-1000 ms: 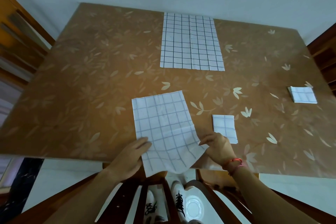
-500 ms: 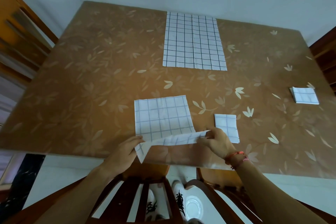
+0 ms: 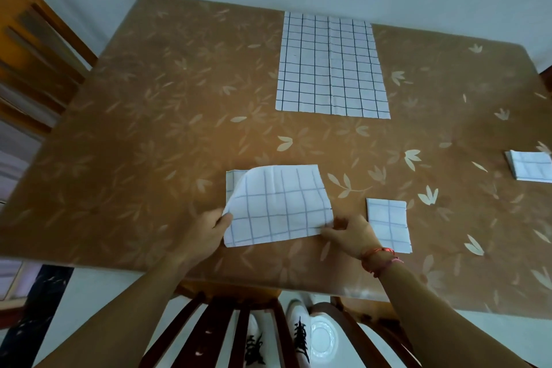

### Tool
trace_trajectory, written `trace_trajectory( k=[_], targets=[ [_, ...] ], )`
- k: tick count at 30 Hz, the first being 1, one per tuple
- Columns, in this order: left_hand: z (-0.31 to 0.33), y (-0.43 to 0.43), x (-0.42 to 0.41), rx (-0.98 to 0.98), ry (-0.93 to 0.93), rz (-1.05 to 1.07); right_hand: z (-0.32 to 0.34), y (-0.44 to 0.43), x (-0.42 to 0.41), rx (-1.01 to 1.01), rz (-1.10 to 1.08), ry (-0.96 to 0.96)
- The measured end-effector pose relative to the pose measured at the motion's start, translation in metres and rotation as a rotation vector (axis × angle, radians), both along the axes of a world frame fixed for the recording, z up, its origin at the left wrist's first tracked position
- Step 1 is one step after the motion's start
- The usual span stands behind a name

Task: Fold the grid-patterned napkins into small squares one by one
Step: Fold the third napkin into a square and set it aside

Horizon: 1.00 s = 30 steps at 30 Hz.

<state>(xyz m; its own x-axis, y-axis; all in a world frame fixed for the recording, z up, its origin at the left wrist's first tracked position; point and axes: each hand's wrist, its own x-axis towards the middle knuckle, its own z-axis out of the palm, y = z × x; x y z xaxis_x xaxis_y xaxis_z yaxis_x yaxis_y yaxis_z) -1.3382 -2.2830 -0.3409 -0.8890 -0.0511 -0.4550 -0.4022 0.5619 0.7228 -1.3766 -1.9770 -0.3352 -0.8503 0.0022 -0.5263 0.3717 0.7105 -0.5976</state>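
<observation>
Two-handed, held the half-folded grid-patterned napkin [image 3: 280, 206] near the table's [image 3: 149, 128] front edge: left hand [image 3: 206, 233] and right hand [image 3: 349, 231] fingers pinched on its near fold ends. Feared a skewed crease from the flap's far-left corner, curled short of the layer beneath.

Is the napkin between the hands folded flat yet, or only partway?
Partway. The napkin is doubled over, but its top layer leaves the lower far left corner uncovered.

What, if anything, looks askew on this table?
The half-folded napkin, held by the left hand and right hand: its upper layer curls back at the far-left corner, leaving the lower layer uncovered, so edges misalign.
</observation>
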Motion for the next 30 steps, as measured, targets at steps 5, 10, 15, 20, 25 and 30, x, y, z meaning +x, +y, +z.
trace_trajectory(
  k=[5, 10, 15, 20, 25, 30],
  targets=[
    [-0.004, 0.003, -0.007, 0.078, 0.037, 0.134, -0.009, 0.000, -0.008, -0.052, -0.083, -0.047],
    [-0.005, 0.002, 0.001, 0.009, 0.014, 0.194, -0.017, -0.001, -0.009, -0.010, -0.114, -0.038],
    [-0.008, 0.002, 0.007, -0.004, 0.015, 0.163, -0.026, -0.005, -0.011, 0.054, -0.155, -0.003],
    [-0.016, 0.008, 0.018, -0.182, 0.129, 0.040, -0.028, -0.011, -0.014, 0.095, -0.155, 0.000],
    [-0.029, 0.012, 0.032, -0.358, 0.273, -0.074, -0.030, -0.011, -0.017, 0.112, -0.147, 0.025],
    [-0.030, 0.016, 0.032, -0.445, 0.314, -0.085, -0.030, -0.009, -0.021, 0.097, -0.135, 0.020]
  ],
)
